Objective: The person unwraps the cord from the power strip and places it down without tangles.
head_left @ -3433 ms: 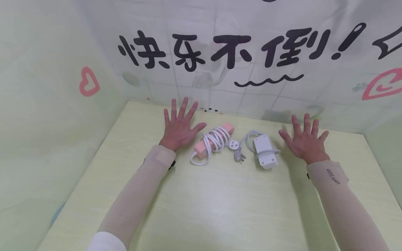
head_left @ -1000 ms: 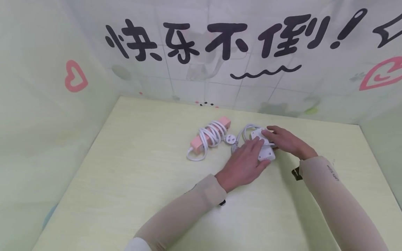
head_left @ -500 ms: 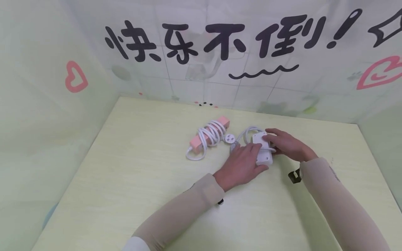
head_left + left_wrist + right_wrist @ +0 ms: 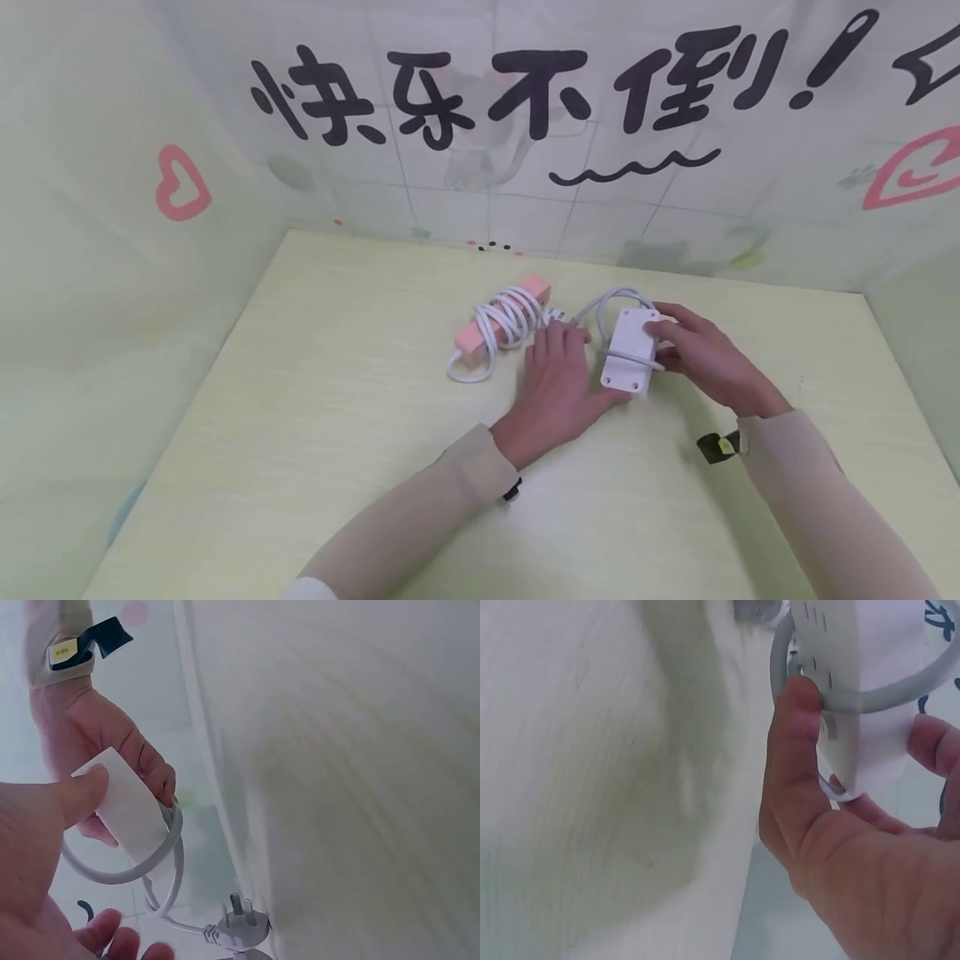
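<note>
Pale wood-look tabletop [image 4: 337,358] in a corner hung with light cloth [image 4: 352,196]; black lettering [image 4: 540,96] across the rear panel. Both forearms in beige sleeves [image 4: 420,525].

Left hand [image 4: 555,383]: forearm enters diagonally from lower left; back of hand up, fingers directed toward the rear, thumb spread sideways to the near end of the white power strip [image 4: 632,333]. It is not gripping the strip; thumb contact cannot be confirmed.

Right hand [image 4: 701,358]: comes in from the right, angled inward; grasps the strip by its right side, thumb on the upward face, fingers round the other side.

Strip position: between the hands, right of centre, apparently clear of the tabletop. Long axis roughly front to back, far end leaning slightly right. Face with corner screw holes upward; slotted face turned down. Grey cord [image 4: 621,290] loops round the body and arcs left from the far end.

Grey plug [image 4: 244,930] beyond the left fingers, prongs exposed. Pink power strip [image 4: 471,340], cord-wrapped, lies to the left, obliquely.
</note>
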A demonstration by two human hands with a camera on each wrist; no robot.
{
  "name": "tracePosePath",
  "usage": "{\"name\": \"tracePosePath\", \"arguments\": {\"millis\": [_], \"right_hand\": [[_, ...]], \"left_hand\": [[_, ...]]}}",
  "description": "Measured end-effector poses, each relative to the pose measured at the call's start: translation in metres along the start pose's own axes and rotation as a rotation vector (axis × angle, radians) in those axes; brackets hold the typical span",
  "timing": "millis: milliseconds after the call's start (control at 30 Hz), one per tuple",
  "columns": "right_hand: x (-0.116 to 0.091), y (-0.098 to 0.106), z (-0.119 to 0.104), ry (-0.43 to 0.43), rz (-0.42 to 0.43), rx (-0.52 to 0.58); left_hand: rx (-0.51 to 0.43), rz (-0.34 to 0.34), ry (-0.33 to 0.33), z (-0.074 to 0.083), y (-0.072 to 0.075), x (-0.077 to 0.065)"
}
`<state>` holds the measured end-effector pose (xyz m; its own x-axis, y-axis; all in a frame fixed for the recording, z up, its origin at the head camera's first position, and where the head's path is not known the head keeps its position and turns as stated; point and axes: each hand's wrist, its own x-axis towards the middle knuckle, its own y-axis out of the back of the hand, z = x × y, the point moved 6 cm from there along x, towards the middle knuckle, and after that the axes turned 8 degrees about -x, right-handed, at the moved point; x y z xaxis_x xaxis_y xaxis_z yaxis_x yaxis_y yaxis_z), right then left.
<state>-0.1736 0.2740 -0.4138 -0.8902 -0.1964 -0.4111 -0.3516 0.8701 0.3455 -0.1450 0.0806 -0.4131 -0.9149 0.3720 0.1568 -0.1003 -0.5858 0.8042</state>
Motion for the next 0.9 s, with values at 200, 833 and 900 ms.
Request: {"name": "tracePosePath", "arguments": {"millis": [200,833,900], "right_hand": [[-0.015,-0.001,-0.006,0.032,0.073,0.167],[-0.038,-0.046,-0.039,0.201,0.13,0.562],[-0.041,-0.047,-0.04,0.195,0.118,0.505]], "left_hand": [[-0.327,-0.152,0.138,-0.003,0.004,-0.007],[-0.582,0.13,-0.077,-0.021,0.049,-0.006],[-0.564,0.136,-0.097,-0.025,0.056,-0.006]]}}
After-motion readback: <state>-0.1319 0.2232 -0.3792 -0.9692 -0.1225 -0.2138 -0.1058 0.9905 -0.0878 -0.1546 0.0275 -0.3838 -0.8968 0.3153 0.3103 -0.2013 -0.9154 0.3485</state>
